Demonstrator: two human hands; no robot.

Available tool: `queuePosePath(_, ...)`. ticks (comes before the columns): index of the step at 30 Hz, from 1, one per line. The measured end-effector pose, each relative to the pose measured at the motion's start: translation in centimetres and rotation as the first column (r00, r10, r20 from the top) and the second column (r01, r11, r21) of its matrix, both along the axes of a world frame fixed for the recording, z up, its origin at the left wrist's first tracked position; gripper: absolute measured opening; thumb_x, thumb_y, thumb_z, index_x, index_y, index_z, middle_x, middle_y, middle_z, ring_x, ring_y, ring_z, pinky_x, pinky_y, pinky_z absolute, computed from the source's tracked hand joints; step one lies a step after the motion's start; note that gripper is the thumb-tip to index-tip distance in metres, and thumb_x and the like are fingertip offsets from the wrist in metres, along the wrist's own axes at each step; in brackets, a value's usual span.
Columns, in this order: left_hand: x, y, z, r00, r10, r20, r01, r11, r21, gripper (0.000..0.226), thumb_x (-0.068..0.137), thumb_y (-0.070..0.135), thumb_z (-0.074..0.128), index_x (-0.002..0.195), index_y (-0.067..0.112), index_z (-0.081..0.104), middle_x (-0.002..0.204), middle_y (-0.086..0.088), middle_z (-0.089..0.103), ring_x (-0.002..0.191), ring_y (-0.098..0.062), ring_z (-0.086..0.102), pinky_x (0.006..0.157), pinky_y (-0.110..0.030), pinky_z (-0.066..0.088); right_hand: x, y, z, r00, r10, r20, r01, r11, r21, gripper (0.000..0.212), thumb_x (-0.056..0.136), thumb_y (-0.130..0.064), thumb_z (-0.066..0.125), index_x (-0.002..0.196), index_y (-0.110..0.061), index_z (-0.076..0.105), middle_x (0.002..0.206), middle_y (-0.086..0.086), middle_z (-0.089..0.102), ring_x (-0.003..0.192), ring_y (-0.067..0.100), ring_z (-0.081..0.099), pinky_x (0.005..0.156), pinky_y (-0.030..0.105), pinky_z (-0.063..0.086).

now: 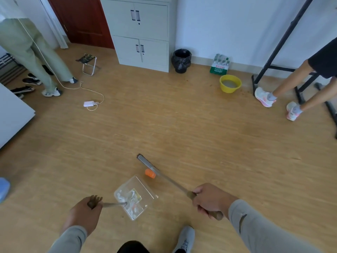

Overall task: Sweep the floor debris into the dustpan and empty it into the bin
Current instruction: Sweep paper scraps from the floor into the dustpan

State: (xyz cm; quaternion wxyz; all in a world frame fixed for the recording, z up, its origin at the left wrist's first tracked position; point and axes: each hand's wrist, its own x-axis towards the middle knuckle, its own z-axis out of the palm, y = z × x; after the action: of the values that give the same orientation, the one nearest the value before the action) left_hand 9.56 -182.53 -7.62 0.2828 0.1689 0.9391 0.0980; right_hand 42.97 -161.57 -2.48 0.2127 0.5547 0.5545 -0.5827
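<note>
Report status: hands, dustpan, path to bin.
Left hand grips dustpan handle, right hand grips broom. Orange piece unswept. Bin route unobstructed.

Office: metal filing cabinet (pixel 142 33)

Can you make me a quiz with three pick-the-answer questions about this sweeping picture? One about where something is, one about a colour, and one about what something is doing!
1. Where is the black bin?
A. beside the grey cabinet
B. under the folding stool
C. next to the dustpan

2. What colour is the basin?
A. blue
B. yellow
C. red

3. What is the right hand doing?
A. hanging open
B. gripping the broom handle
C. touching the floor

Answers:
1. A, the bin stands against the wall right by the cabinet.
2. B, its rim and sides are yellow.
3. B, its fingers curl round the handle, while the left hand holds the dustpan handle.
</note>
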Motion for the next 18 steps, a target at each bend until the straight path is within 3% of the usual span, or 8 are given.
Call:
queuePosePath(4,-1.0,1.5,-0.1,1.0,-0.005,0.006,0.005,1.0,0.002,0.04,0.096,0.043,0.059,0.13,0.023,0.062,0.094,0.001,0.062,0.08,-0.023,0.056,0.072,-0.032,0.046,-0.8,1.1,-0.1,1.0,-0.026,-0.006,0.026,1.0,0.008,0.029,0.093,-0.008,0.058,0.12,-0.003,0.067,0.069,0.012,0.063,0.047,0.018,0.048,0.047,0.028,0.042)
queuePosePath(10,-3.9,3.4,-1.7,0.999,-0.031,0.005,0.031,1.0,0.001,0.025,0.096,0.046,0.056,0.113,0.03,0.064,0.082,0.006,0.063,0.067,-0.014,0.056,0.059,-0.029,0.043,-3.2,2.1,-1.3,0.993,-0.119,0.009,0.119,0.992,0.037,0.035,0.094,-0.006,0.057,0.125,-0.022,0.056,0.065,0.009,0.063,0.046,0.016,0.05,0.045,0.026,0.04)
queuePosePath(16,-7.6,5.8,-5.1,0.995,-0.038,0.093,0.037,0.999,0.004,0.013,0.095,0.045,0.056,0.086,0.035,0.056,0.084,0.007,0.065,0.073,-0.018,0.061,0.073,-0.034,0.055,-8.2,2.9,-3.4,0.989,-0.105,0.107,0.1,0.994,0.049,0.049,0.094,-0.012,0.059,0.141,-0.02,0.049,0.07,0.008,0.065,0.05,0.017,0.055,0.049,0.028,0.043)
queuePosePath(18,-8.6,6.5,-6.2,0.993,-0.051,0.102,0.052,0.999,-0.009,0.015,0.096,0.046,0.054,0.087,0.033,0.057,0.082,0.006,0.065,0.072,-0.019,0.062,0.073,-0.035,0.056,-10.5,3.5,-4.1,0.989,-0.073,0.13,0.069,0.997,0.033,0.043,0.094,-0.012,0.056,0.136,-0.018,0.051,0.074,0.011,0.065,0.056,0.022,0.055,0.055,0.031,0.043)
